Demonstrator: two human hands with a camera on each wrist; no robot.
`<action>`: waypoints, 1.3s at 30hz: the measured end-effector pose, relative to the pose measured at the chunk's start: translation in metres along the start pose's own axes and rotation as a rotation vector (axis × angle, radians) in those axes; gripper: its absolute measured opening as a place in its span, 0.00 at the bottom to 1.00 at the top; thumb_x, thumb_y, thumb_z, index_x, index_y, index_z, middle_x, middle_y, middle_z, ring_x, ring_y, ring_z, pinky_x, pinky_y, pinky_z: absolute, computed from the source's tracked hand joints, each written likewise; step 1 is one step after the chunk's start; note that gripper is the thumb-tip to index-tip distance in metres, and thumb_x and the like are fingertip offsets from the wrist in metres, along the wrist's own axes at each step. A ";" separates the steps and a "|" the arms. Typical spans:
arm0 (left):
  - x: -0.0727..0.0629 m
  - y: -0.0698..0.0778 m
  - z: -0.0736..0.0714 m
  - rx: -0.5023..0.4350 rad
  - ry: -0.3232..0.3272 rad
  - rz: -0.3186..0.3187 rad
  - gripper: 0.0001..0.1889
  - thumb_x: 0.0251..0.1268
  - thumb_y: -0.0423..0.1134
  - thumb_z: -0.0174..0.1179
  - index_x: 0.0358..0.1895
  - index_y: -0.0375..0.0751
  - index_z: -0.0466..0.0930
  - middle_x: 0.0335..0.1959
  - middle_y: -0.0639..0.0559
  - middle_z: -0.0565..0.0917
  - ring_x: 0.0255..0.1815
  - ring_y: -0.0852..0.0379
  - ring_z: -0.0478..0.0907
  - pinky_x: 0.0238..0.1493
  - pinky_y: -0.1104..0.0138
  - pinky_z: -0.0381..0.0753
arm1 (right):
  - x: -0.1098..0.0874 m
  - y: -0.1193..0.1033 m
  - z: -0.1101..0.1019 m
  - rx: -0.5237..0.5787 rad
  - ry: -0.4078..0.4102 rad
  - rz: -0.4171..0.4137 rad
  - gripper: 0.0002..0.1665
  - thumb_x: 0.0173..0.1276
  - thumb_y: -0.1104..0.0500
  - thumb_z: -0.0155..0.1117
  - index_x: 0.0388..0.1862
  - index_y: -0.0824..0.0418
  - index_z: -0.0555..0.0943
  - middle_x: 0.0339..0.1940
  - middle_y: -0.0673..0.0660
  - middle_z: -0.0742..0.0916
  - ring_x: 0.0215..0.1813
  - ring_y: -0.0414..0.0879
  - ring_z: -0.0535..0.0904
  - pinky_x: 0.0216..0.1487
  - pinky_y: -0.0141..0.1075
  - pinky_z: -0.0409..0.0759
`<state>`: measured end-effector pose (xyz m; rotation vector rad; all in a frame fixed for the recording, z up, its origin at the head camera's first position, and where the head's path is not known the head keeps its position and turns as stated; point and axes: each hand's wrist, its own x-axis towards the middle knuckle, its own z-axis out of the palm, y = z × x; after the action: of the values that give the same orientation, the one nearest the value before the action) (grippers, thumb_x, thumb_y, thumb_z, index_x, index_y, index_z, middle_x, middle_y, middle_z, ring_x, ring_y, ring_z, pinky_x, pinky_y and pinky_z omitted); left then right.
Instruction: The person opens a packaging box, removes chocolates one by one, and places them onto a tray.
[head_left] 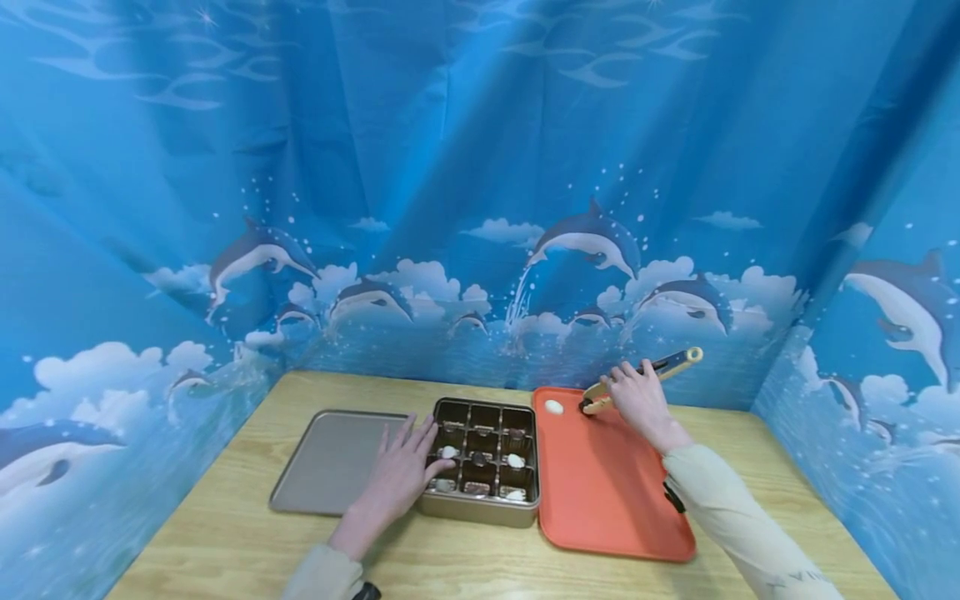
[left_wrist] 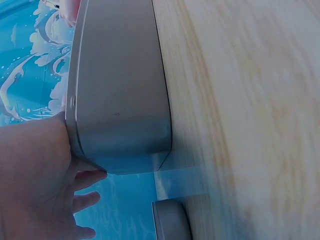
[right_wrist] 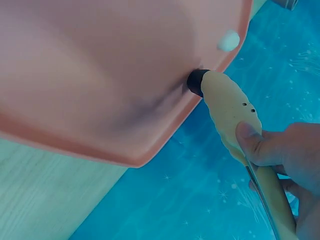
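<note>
My right hand grips a pair of cream-coloured tongs over the far part of the red tray. A black piece is at the tongs' tips, down by the tray; its kind is unclear. Near it on the tray lies a white egg-shaped piece. My left hand, fingers spread, rests at the left rim of a divided baking pan. White pieces and a dark piece sit in separate compartments of the pan; some contents are hard to make out.
A flat grey baking sheet lies left of the pan, partly behind my left hand. All stands on a light wooden table. A blue dolphin-print curtain hangs behind and on both sides.
</note>
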<state>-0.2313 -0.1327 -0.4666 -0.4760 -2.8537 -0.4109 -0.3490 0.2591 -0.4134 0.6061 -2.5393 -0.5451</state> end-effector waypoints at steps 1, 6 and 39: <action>0.000 0.000 0.000 0.003 -0.003 -0.003 0.38 0.76 0.60 0.49 0.75 0.33 0.65 0.79 0.40 0.61 0.81 0.36 0.51 0.78 0.36 0.44 | 0.000 0.000 0.001 -0.003 -0.011 0.001 0.15 0.69 0.67 0.66 0.51 0.54 0.88 0.44 0.56 0.87 0.49 0.55 0.78 0.52 0.55 0.71; 0.001 0.001 0.000 -0.008 -0.002 -0.009 0.38 0.76 0.60 0.49 0.75 0.33 0.64 0.79 0.41 0.61 0.81 0.37 0.50 0.78 0.36 0.43 | 0.000 0.000 0.002 -0.001 -0.028 0.008 0.15 0.69 0.67 0.67 0.51 0.54 0.87 0.44 0.57 0.86 0.50 0.55 0.77 0.53 0.56 0.71; 0.000 0.000 0.000 0.021 0.002 -0.004 0.38 0.76 0.61 0.48 0.75 0.34 0.65 0.79 0.41 0.62 0.81 0.37 0.51 0.77 0.36 0.47 | 0.017 -0.038 -0.072 0.020 0.204 -0.202 0.30 0.62 0.57 0.77 0.64 0.51 0.81 0.54 0.53 0.85 0.56 0.52 0.78 0.59 0.53 0.74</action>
<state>-0.2315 -0.1327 -0.4665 -0.4664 -2.8549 -0.3821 -0.3132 0.2008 -0.3672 0.8860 -2.3085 -0.4991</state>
